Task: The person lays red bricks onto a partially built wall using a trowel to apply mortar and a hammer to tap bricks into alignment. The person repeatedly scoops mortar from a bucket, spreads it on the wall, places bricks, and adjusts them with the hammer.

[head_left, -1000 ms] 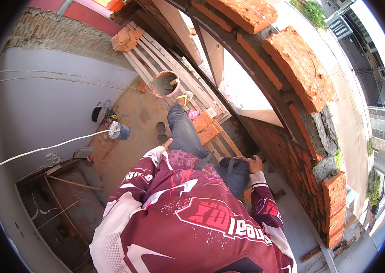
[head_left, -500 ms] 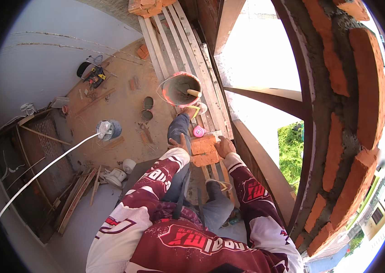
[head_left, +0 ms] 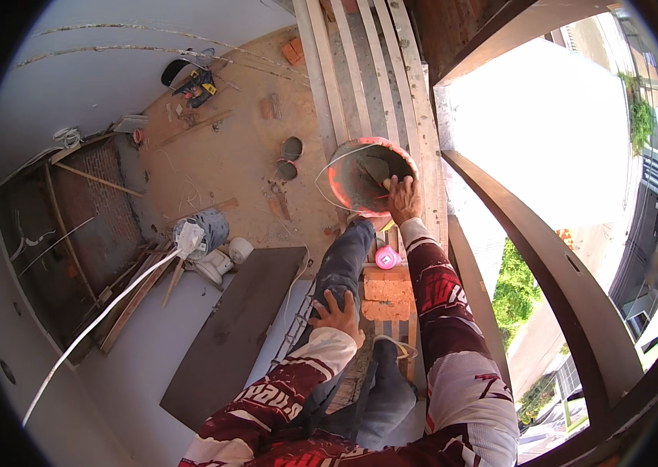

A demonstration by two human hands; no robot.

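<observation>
Maroon it is, a long-sleeved jersey (head_left: 329,454) filling six o'clock, red and white print flashing across it! Round to seven, the left sleeve (head_left: 263,406) carries bold white lettering on maroon, finishing in a wide off-white cuff (head_left: 333,347) above the bare left hand (head_left: 336,315). Over at four, the right sleeve (head_left: 451,336) answers with a red-and-white emblem, then a big white panel with dark red marks; its pale cuff meets the bare right hand (head_left: 405,201) near two. Below, dark blue-grey trousers (head_left: 340,268), and at five, a yellowish sandal strap (head_left: 406,349)!
</observation>
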